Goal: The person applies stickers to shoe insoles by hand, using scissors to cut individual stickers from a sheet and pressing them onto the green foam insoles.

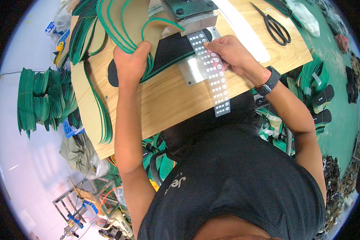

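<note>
The left hand [131, 63] grips green-edged sheets [120, 25] and the right hand [233, 53] pinches the label strip [217, 82], which is probably best kept flat and square to the press [191, 15].

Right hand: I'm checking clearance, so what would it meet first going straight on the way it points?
Beyond the printed strip it touches, the right hand would probably meet the silver metal block to its upper left; depth is unclear, so it might pass beneath.
</note>
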`<control>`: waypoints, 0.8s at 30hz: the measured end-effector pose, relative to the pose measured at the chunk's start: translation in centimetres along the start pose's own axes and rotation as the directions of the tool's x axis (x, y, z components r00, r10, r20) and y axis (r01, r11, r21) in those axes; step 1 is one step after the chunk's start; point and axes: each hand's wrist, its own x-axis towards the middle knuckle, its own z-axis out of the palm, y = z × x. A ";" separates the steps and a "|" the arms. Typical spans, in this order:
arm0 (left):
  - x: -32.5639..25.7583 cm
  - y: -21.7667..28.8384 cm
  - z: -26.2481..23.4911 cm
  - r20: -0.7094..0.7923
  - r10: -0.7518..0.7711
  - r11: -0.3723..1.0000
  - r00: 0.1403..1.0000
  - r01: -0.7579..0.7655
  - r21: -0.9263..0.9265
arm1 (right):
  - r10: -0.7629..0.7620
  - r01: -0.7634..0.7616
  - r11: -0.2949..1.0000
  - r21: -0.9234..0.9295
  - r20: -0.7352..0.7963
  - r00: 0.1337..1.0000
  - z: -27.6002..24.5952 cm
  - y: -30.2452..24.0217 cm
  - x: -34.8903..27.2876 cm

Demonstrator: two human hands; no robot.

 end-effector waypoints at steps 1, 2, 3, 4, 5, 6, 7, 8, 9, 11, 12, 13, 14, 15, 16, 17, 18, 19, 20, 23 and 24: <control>-0.1 0.2 0.1 -0.006 0.000 1.000 1.000 -0.001 -0.015 | 0.008 -0.008 1.000 0.007 0.001 1.000 0.1 0.1 -0.1; -0.2 0.4 0.3 -0.012 0.001 1.000 1.000 -0.001 -0.030 | 0.017 -0.017 1.000 0.015 0.002 1.000 0.2 0.1 -0.1; -0.3 0.8 0.6 -0.017 0.020 0.999 1.000 -0.021 -0.044 | -0.006 0.006 1.000 -0.002 0.001 1.000 0.1 0.2 0.0; -0.3 1.1 1.0 -0.023 0.039 0.997 0.999 -0.040 -0.058 | -0.029 0.029 0.999 -0.018 0.000 1.000 0.0 0.3 0.2; -0.4 1.3 1.3 -0.028 0.058 0.995 0.998 -0.060 -0.073 | -0.053 0.053 0.998 -0.035 -0.001 0.999 -0.1 0.4 0.3; -0.3 1.0 1.1 0.036 -0.004 0.999 0.999 0.005 -0.038 | -0.046 0.046 0.998 -0.036 -0.002 0.999 0.0 0.4 0.2; -0.1 0.6 0.6 0.099 -0.068 0.998 0.993 0.068 0.001 | -0.039 0.039 0.999 -0.036 -0.004 0.999 0.1 0.4 0.1; -0.1 0.3 0.3 0.158 -0.134 0.991 0.978 0.129 0.044 | -0.032 0.032 0.999 -0.037 -0.005 0.999 0.2 0.4 0.0; -0.1 0.5 0.4 0.218 -0.060 0.986 0.974 0.023 0.166 | -0.036 0.036 0.999 -0.031 -0.014 0.999 0.2 0.4 0.1; -0.1 1.1 0.6 0.356 0.063 0.903 0.932 -0.205 0.377 | -0.044 0.043 0.999 -0.018 -0.031 0.999 0.2 0.5 0.2; -0.2 1.7 0.9 0.406 0.078 0.876 0.910 -0.257 0.407 | -0.046 0.046 0.999 -0.009 -0.028 0.999 0.2 0.5 0.1; -0.4 1.7 1.1 0.401 0.096 0.847 0.911 -0.286 0.447 | -0.048 0.048 0.999 0.001 -0.025 0.999 0.0 0.5 0.0; -0.5 1.6 1.3 0.397 0.115 0.816 0.911 -0.314 0.486 | -0.049 0.049 0.999 0.010 -0.022 0.999 -0.2 0.5 -0.2; -0.6 1.5 1.5 0.395 0.134 0.782 0.909 -0.342 0.522 | -0.074 0.074 0.997 0.000 0.010 0.997 -0.4 0.7 -0.3; -0.5 1.0 1.6 0.379 0.195 0.781 0.905 -0.377 0.499 | -0.098 0.098 0.995 -0.009 0.043 0.994 -0.7 1.1 -0.2; -0.5 0.9 1.5 0.376 0.156 0.798 0.913 -0.341 0.497 | -0.121 0.123 0.992 -0.017 0.075 0.990 -1.0 1.3 -0.3; -0.4 0.9 1.3 0.373 0.115 0.812 0.921 -0.304 0.499 | -0.123 0.123 0.992 -0.004 0.053 0.991 -1.1 1.3 -0.5; -0.4 0.9 1.1 0.369 0.073 0.824 0.926 -0.265 0.501 | -0.124 0.124 0.992 0.009 0.031 0.992 -1.2 1.3 -0.8; -0.6 0.9 1.0 0.366 0.063 0.816 0.929 -0.259 0.517 | -0.125 0.124 0.992 0.022 0.010 0.992 -1.4 1.3 -1.0; -0.5 1.2 0.9 0.317 0.031 0.850 0.948 -0.192 0.491 | -0.106 0.148 0.945 0.290 -0.154 0.982 -2.7 2.3 -0.9; -0.4 1.3 0.7 0.288 -0.001 0.887 0.957 -0.132 0.442 | -0.097 0.148 0.940 0.309 -0.174 0.980 -2.7 2.2 -1.1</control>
